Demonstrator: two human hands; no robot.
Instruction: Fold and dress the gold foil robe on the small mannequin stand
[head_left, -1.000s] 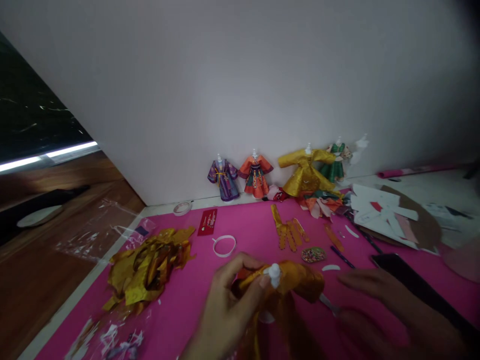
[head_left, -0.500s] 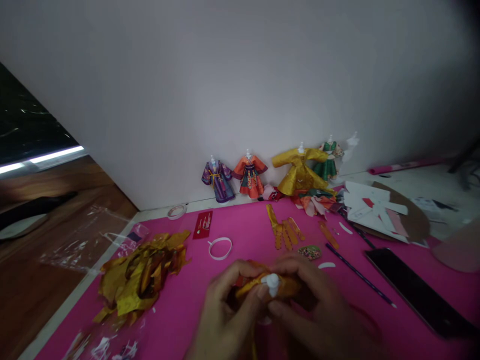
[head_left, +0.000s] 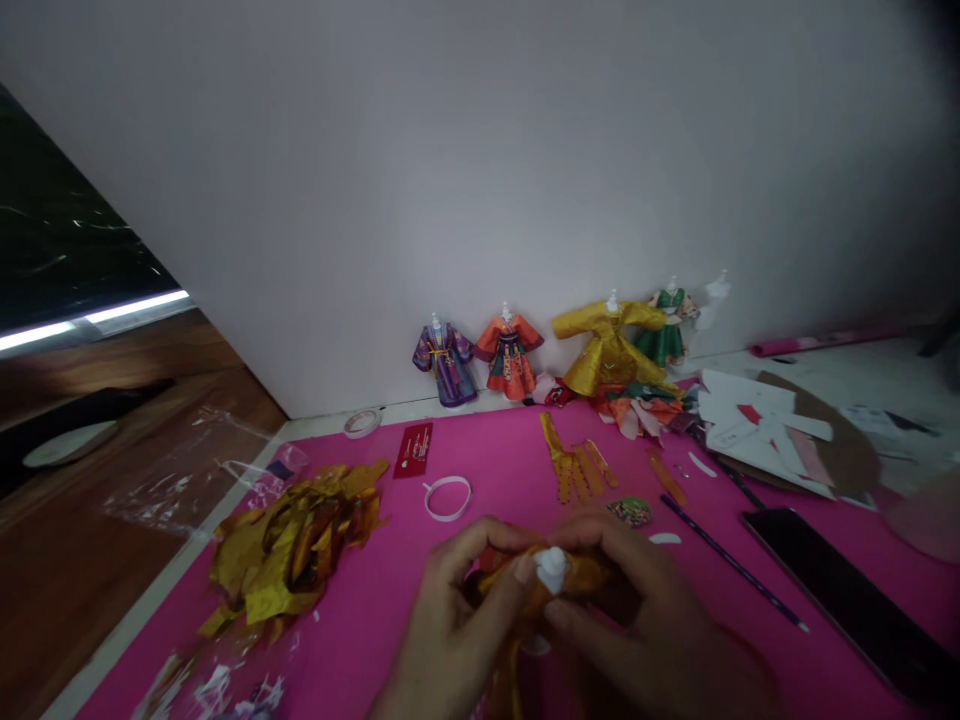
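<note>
Low in the middle of the frame, the left hand [head_left: 457,620] and the right hand [head_left: 645,630] are close together. Both are clamped on a small gold paper dress [head_left: 525,590] with a white doll neck [head_left: 553,568] poking up between the fingers. It is held just above the pink worktop [head_left: 375,620].

The paper looks thin and shiny. If the fingers pinch too hard, I think it could crease or tear. The little white neck could also pop out if it is pushed sideways.

At the lower left lies a heap of gold paper scraps [head_left: 292,545]. Beside it, at the left edge, a clear plastic bag [head_left: 195,480] lies flat; what is inside is too dim to tell. No other box or bowl shows.
</note>
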